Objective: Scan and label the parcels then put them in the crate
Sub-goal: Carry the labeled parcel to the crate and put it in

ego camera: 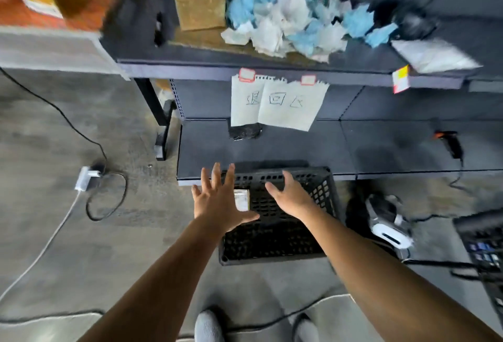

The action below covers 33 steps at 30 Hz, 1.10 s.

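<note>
- Black perforated crate (323,192), head view: it stands on the grey concrete floor (68,246), with its far wall at the front edge of the lower shelf (299,145) of a dark metal rack.
- Parcel (241,199): a small pale box that lies inside the crate, against its left wall and nearer the far-left corner.
- Left hand (220,201): held palm down over the crate's left wall with fingers and thumb spread wide, holding nothing. It is just beside the parcel, and contact cannot be told.
- Right hand (290,197): held over the middle of the crate with fingers loosely extended and slightly apart, holding nothing and apart from the parcel.
- Upper shelf (272,69): it carries a brown cardboard box (200,1) near its left end, a heap of crumpled blue and white paper (294,20) at the middle, and a flat white bag (432,54) at the front-right edge.
- Paper sheets (280,102): two sheets with handwritten characters, taped to the upper shelf's front edge. They hang over a small dark packet (245,132) on the lower shelf.
- Handheld scanner (450,143): black with an orange part, lying toward the right end of the lower shelf.
- Floor, left: a white power adapter (86,177) with a looped black cable.
- Floor, right of the crate: a white and black device (389,222), blurred.
- Bottom edge: two feet in grey socks (209,325).
</note>
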Each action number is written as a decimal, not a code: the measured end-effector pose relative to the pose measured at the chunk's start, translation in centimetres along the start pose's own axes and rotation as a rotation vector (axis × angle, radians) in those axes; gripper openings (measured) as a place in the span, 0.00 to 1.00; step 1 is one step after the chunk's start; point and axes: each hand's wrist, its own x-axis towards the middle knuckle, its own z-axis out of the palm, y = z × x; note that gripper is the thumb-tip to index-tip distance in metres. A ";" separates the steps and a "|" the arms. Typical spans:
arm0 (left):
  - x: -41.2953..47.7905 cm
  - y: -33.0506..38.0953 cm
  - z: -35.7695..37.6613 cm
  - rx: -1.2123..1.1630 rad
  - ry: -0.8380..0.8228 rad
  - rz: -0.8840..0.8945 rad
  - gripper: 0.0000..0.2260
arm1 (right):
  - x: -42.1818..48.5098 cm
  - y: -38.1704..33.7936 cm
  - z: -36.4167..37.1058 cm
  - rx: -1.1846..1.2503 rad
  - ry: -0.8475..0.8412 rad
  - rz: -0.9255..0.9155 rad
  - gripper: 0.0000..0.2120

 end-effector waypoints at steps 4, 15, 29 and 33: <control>-7.4 0.3 -8.0 -0.055 0.018 0.023 0.59 | -10.3 -5.1 -4.6 -0.010 0.054 -0.034 0.41; -24.3 0.0 -18.7 -0.053 0.147 -0.016 0.57 | -30.2 -12.0 -11.6 -0.240 0.255 -0.215 0.39; -43.1 -6.8 -22.2 -0.058 0.403 -0.145 0.59 | -46.3 -18.9 -8.0 -0.344 0.281 -0.564 0.39; -44.4 -12.3 -23.6 -0.070 0.457 -0.192 0.58 | -47.6 -24.1 -4.9 -0.366 0.281 -0.645 0.37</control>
